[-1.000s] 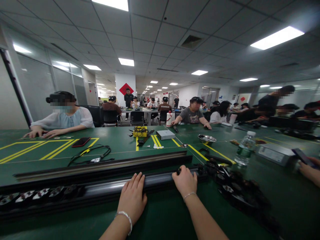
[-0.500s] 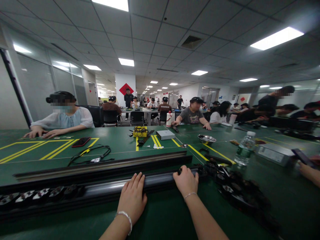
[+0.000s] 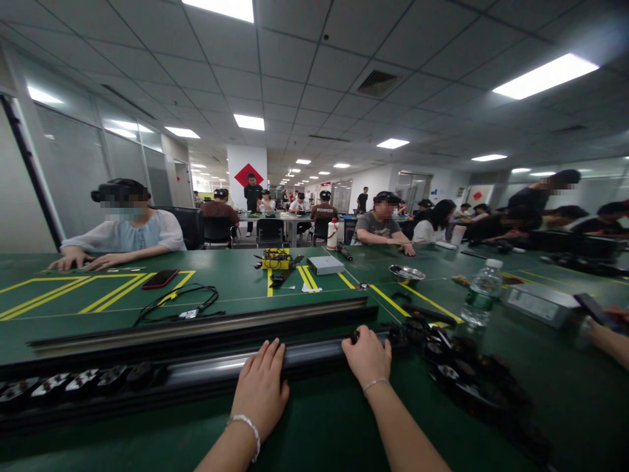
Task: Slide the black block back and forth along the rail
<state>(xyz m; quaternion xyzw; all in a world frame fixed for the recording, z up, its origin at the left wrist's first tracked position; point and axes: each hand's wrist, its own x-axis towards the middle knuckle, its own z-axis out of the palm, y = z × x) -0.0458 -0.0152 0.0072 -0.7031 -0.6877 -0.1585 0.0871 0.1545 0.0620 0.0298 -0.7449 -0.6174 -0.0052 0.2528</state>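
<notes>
A long dark metal rail (image 3: 314,354) with a shiny top lies across the green table in front of me. My left hand (image 3: 263,387) rests on it, palm down, with fingers stretched flat. Further right, near the rail's end, my right hand (image 3: 367,357) is closed with curled fingers; a bit of something small and black shows at its left edge, but most of it is hidden. Several black-and-silver parts (image 3: 112,375) sit in a row in the rail's left section. A heap of similar black parts (image 3: 462,370) lies right of my right hand.
Behind the rail lies another long dark profile (image 3: 206,324), with a black cable (image 3: 216,296) beyond. A phone (image 3: 160,278), grey box (image 3: 325,265), metal bowl (image 3: 407,273) and water bottle (image 3: 483,294) stand about. Co-workers sit opposite; another person's hand (image 3: 612,337) is at the right.
My hands and the rail have hardly moved. The grey-shirted person opposite has drawn one hand away from a dark object on the table, towards the other hand. A distant walker has moved right.
</notes>
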